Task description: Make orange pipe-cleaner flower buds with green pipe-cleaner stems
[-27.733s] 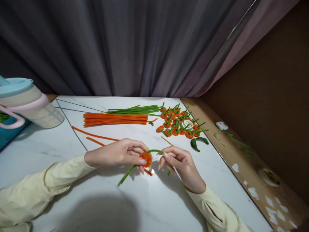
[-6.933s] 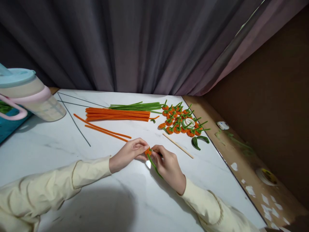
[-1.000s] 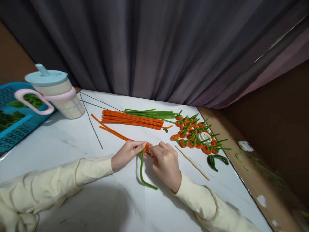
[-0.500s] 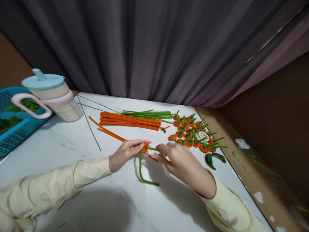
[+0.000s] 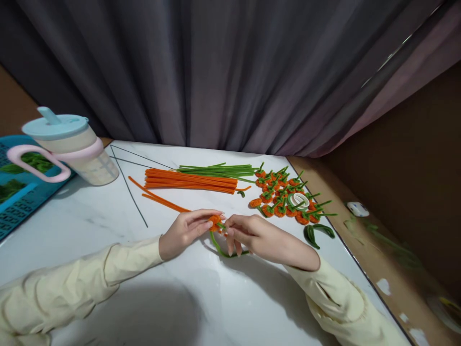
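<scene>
My left hand pinches a small orange pipe-cleaner pumpkin between thumb and fingers, over the middle of the table. A green pipe cleaner runs out of it. One end is a short stem at the front; the longer part hangs and curves rightward under my other hand. My right hand has thumb and forefinger closed on the green stem close to the orange piece, its other fingers curled below. Two long orange pipe cleaners reach from the left toward my left hand, where their ends are hidden.
Bundles of orange and green pipe cleaners lie at the back. Several finished pumpkins and a tape roll are to the right, near green coiled leaves. A lidded cup and blue basket stand left.
My right hand has moved left, closer to the orange piece, and its fingers now curl lower. The hanging green part has swung up and to the right. The view has shifted slightly.
</scene>
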Available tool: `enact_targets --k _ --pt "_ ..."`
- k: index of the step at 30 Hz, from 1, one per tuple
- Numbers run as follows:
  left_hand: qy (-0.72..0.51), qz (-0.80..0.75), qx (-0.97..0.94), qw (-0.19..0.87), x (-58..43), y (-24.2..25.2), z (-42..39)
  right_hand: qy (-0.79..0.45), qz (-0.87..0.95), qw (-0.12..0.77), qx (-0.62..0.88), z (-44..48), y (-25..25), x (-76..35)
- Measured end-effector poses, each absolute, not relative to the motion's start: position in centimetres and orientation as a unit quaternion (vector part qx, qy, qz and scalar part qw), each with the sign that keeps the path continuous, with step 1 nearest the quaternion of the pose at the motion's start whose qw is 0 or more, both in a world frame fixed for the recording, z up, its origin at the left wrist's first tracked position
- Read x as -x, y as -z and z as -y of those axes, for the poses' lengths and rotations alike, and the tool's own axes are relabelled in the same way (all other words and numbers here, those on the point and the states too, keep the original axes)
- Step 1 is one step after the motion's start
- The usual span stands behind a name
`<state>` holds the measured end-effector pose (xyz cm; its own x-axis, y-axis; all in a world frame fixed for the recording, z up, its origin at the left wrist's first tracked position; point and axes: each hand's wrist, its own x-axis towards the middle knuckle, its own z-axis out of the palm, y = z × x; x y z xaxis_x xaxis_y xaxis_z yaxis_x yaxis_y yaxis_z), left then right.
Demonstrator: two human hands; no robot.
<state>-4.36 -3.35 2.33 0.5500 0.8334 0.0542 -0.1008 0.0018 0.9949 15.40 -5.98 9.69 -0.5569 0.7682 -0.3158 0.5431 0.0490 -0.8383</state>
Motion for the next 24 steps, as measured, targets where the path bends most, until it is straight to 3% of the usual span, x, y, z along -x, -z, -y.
enact_targets --k 6,11,15,24 --pt "-0.347 -0.323 -0.602 0.643 4.1 -2.5 3.3 -0.517 0.729 0.096 0.438 5.6 -8.7 -15.7" --pt "-0.33 -0.38 -0.567 0.652 3.7 -3.6 2.9 -0.258 0.81 0.157 0.503 5.5 -8.3 -15.9" --pt "-0.337 -0.396 -0.559 0.646 3.7 -4.7 3.1 -0.146 0.854 0.226 0.445 6.2 -8.3 -15.3" --pt "-0.355 -0.356 -0.542 0.673 4.4 -8.5 4.3 -0.115 0.83 0.357 0.412 7.1 -8.8 -14.3"
